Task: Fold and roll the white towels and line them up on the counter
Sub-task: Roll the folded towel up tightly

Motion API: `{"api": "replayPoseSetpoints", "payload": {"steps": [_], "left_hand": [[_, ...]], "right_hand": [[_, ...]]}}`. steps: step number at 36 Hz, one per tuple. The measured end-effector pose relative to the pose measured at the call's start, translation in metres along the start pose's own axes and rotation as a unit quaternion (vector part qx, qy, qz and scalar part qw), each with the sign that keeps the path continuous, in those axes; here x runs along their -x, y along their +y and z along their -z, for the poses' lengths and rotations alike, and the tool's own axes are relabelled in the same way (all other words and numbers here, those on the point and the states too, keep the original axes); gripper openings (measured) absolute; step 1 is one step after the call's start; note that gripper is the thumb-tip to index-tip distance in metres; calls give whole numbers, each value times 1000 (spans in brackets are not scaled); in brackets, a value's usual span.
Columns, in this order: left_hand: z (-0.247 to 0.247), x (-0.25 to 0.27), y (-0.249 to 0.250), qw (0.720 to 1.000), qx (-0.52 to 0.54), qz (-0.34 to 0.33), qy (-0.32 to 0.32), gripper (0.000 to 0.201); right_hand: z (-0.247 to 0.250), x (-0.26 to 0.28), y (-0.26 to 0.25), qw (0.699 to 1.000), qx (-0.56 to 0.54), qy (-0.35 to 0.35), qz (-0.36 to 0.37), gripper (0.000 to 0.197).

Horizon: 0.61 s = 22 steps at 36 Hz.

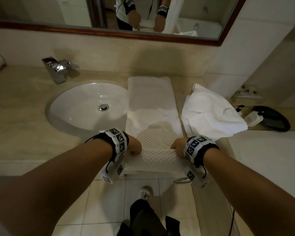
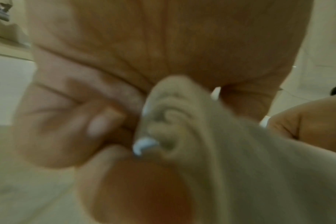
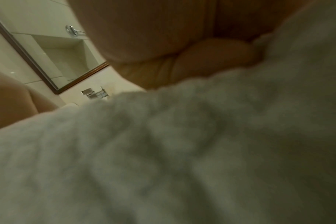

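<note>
In the lower middle of the head view, a long white waffle-textured towel (image 1: pixel 153 116) lies folded lengthwise on the beige stone counter (image 1: pixel 24 103), its near end curled into a roll at the counter's front edge. The left hand (image 1: pixel 134 147) grips the roll's left end, fingers curled round the spiral of cloth in the left wrist view, and the right hand (image 1: pixel 177 147) holds the right end with fingers tucked into the cloth. A crumpled white terry towel (image 1: pixel 211 114) sits right of centre, a round white sink basin (image 1: pixel 87 106) left of centre.
</note>
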<state>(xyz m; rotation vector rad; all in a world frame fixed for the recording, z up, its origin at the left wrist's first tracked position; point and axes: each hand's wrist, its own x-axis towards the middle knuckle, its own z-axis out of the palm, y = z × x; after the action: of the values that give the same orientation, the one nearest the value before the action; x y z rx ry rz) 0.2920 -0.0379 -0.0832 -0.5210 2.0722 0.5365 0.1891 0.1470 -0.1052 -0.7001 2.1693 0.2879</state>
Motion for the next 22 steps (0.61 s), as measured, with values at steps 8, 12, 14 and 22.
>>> {"api": "replayPoseSetpoints", "payload": {"steps": [8, 12, 14, 22], "left_hand": [[-15, -8, 8, 984, -173, -28, 13, 52], [-34, 1, 31, 978, -131, -161, 13, 91], [-46, 4, 39, 964, -177, -199, 24, 104], [-50, -2, 36, 969, -165, -182, 32, 56]], "right_hand": [[-16, -10, -2, 1000, -1, -14, -11, 45], [-21, -15, 2, 1000, 3, -11, -8, 46], [-27, -29, 14, 1000, 9, 11, -3, 50], [-17, 25, -4, 994, -85, 31, 64, 41]]}}
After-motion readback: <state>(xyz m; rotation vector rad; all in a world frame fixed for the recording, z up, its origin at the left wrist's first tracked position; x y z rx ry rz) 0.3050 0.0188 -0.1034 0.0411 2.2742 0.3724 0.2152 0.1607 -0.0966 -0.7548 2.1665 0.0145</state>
